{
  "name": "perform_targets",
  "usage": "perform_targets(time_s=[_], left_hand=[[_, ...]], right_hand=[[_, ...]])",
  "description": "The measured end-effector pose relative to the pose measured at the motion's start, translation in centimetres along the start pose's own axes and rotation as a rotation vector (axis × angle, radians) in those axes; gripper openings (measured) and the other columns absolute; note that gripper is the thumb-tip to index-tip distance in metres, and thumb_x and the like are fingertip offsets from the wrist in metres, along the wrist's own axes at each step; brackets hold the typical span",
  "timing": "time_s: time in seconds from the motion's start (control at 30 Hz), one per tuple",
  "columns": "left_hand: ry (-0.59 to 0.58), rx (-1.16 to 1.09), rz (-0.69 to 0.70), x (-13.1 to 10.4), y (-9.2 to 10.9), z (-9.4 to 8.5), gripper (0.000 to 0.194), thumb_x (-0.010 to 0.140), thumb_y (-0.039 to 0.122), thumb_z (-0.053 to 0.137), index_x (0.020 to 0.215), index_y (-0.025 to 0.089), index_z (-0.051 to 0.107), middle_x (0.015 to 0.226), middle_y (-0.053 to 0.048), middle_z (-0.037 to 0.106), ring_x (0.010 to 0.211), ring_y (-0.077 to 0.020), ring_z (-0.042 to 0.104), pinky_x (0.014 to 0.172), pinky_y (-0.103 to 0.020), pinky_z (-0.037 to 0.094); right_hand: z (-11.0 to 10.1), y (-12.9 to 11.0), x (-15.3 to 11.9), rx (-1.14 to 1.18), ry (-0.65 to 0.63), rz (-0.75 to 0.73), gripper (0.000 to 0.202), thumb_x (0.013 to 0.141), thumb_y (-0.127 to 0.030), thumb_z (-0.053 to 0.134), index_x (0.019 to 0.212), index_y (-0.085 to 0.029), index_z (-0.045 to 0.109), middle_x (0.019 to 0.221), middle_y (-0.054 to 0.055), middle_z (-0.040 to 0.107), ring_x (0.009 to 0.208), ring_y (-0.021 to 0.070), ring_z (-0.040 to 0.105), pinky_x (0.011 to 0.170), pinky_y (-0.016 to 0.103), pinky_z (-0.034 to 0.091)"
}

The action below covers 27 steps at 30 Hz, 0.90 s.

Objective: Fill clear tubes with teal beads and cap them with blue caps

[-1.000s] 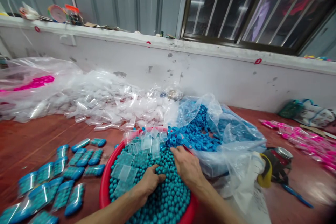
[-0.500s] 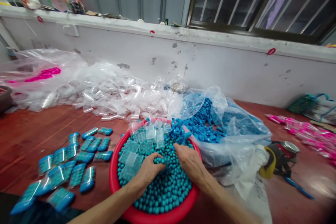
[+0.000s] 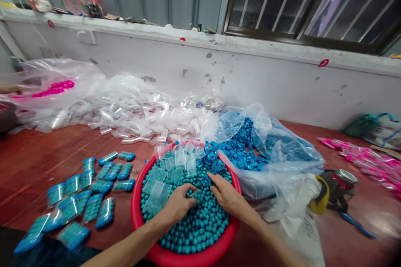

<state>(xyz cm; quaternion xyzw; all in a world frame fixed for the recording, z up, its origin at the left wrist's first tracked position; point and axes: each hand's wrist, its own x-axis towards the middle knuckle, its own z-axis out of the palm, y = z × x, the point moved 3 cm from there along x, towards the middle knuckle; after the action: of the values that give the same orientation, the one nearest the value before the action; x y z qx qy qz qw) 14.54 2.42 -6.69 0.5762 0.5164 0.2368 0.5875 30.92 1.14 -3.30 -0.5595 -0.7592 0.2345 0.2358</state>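
Currently, a clear sleeve (image 3: 193,193) is being gripped between the fingers of the left hand (image 3: 178,204), over the teal beads (image 3: 191,233); how full it is cannot be told. A blue cap (image 3: 208,179) is being pinched by the fingers of the right hand (image 3: 228,195), inside the right rim of the red basin (image 3: 135,204). The basin is being supported near the tabletop's (image 3: 62,144) front edge, and loose sleeves (image 3: 180,157) are being carried on the beads by its far rim. Filled packs (image 3: 92,207) are being borne towards the tabletop's left front corner.
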Motion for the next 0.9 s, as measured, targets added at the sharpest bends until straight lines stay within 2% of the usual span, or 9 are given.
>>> perform_targets(time_s=[0.1, 0.17, 0.3, 0.37, 0.5, 0.6, 0.7, 0.77, 0.9], left_hand=[[0.035, 0.156, 0.067, -0.2, 0.6, 0.0, 0.022, 0.055, 0.012, 0.055, 0.075, 0.019, 0.061, 0.067, 0.003, 0.056, 0.071, -0.016, 0.049, 0.066, -0.024, 0.032], [0.042, 0.194, 0.056, -0.2, 1.0, 0.1, 0.019, 0.055, 0.012, 0.056, 0.071, 0.019, 0.061, 0.068, 0.002, 0.057, 0.073, -0.0176, 0.049, 0.067, -0.025, 0.031], [-0.017, 0.09, -0.067, 0.5, 1.2, 0.3, 0.007, 0.055, 0.018, 0.058, 0.061, 0.017, 0.055, 0.051, 0.005, 0.046, 0.054, -0.0128, 0.042, 0.054, -0.023, 0.029], [-0.048, 0.018, -0.136, 0.7, 1.2, 0.3, 0.011, 0.057, 0.026, 0.058, 0.061, 0.017, 0.053, 0.047, 0.006, 0.041, 0.048, -0.011, 0.038, 0.048, -0.023, 0.027], [-0.061, -0.106, -0.206, 0.3, 1.3, -0.1, 0.02, 0.057, 0.035, 0.058, 0.062, 0.017, 0.05, 0.049, 0.005, 0.043, 0.049, -0.0108, 0.039, 0.046, -0.022, 0.028], [-0.049, -0.167, -0.205, -0.4, 1.5, -0.5, 0.024, 0.058, 0.037, 0.059, 0.067, 0.016, 0.052, 0.055, 0.004, 0.047, 0.055, -0.0114, 0.043, 0.05, -0.023, 0.03], [-0.055, -0.267, -0.17, -1.0, 1.6, -0.9, 0.028, 0.061, 0.039, 0.06, 0.076, 0.016, 0.056, 0.065, 0.002, 0.053, 0.063, -0.0121, 0.047, 0.057, -0.023, 0.032], [-0.048, -0.397, -0.137, -1.3, 1.6, -1.1, 0.031, 0.061, 0.038, 0.062, 0.081, 0.016, 0.057, 0.068, 0.001, 0.055, 0.065, -0.0122, 0.048, 0.06, -0.024, 0.033], [-0.079, -0.642, -0.025, -1.4, 1.6, -1.4, 0.031, 0.062, 0.036, 0.066, 0.082, 0.016, 0.055, 0.073, 0.0, 0.058, 0.069, -0.0123, 0.05, 0.063, -0.023, 0.034]], right_hand=[[-0.7, -0.5, -0.1, -0.109, 0.016, -0.074, 0.041, 0.084, -0.011, 0.035, 0.123, -0.018, 0.046, 0.104, 0.009, 0.056, 0.095, 0.0167, 0.053, 0.084, 0.028, 0.042], [-1.4, -1.0, -0.3, -0.267, -0.001, -0.124, 0.045, 0.081, -0.005, 0.034, 0.12, -0.022, 0.048, 0.104, 0.007, 0.055, 0.093, 0.0162, 0.053, 0.079, 0.026, 0.042], [-1.4, -1.7, -0.9, -0.587, -0.128, -0.291, 0.035, 0.084, -0.008, 0.038, 0.108, -0.027, 0.055, 0.095, 0.004, 0.054, 0.085, 0.0151, 0.051, 0.069, 0.024, 0.04], [-0.8, -1.5, -1.0, -0.662, -0.159, -0.351, 0.028, 0.087, -0.013, 0.038, 0.105, -0.026, 0.055, 0.088, 0.002, 0.052, 0.077, 0.0137, 0.051, 0.064, 0.023, 0.038], [0.2, -0.8, -0.7, -0.748, -0.174, -0.377, 0.021, 0.089, -0.017, 0.037, 0.097, -0.024, 0.055, 0.082, 0.001, 0.051, 0.069, 0.0131, 0.048, 0.058, 0.024, 0.035], [0.3, -1.1, -0.5, -0.802, -0.161, -0.43, 0.019, 0.087, -0.015, 0.04, 0.097, -0.023, 0.054, 0.088, 0.003, 0.052, 0.077, 0.0164, 0.047, 0.064, 0.028, 0.035], [0.2, -1.9, -0.4, -0.807, -0.144, -0.502, 0.014, 0.086, -0.016, 0.041, 0.091, -0.021, 0.054, 0.096, 0.005, 0.052, 0.088, 0.02, 0.045, 0.073, 0.034, 0.035], [0.3, -2.2, -0.4, -0.794, -0.144, -0.535, 0.01, 0.085, -0.018, 0.043, 0.084, -0.018, 0.053, 0.094, 0.006, 0.052, 0.09, 0.0208, 0.044, 0.076, 0.036, 0.034], [1.2, -1.6, -0.2, -0.77, -0.136, -0.499, 0.014, 0.085, -0.01, 0.039, 0.078, -0.017, 0.05, 0.078, 0.003, 0.054, 0.074, 0.017, 0.048, 0.066, 0.029, 0.036]])
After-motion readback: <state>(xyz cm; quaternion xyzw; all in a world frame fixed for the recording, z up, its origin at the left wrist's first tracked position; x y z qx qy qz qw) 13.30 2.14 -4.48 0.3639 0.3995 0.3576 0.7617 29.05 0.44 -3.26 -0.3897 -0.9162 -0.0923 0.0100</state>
